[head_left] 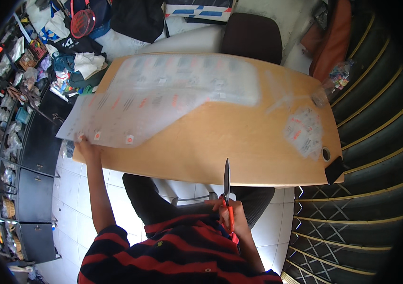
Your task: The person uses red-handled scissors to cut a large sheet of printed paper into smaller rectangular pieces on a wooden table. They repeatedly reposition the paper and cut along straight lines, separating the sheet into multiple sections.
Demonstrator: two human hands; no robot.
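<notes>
A large translucent printed plastic sheet (116,113) spreads over the left half of the table, its near flap reaching the front left edge. My left hand (85,146) is closed on the flap's near left corner, arm stretched out. More of the same plastic (201,75) lies layered flat along the far side. In front of my body, off the table's near edge, my right hand (234,214) grips scissors (227,180) with orange-red handles. Their dark blades point away from me and look closed together.
On the wooden table (187,142), a crumpled plastic piece (304,132), a tape roll (326,154) and a black flat object (334,170) lie at the right. Cluttered shelves (9,156) stand left, a folding metal gate (353,208) right. A dark chair (251,38) is behind the table.
</notes>
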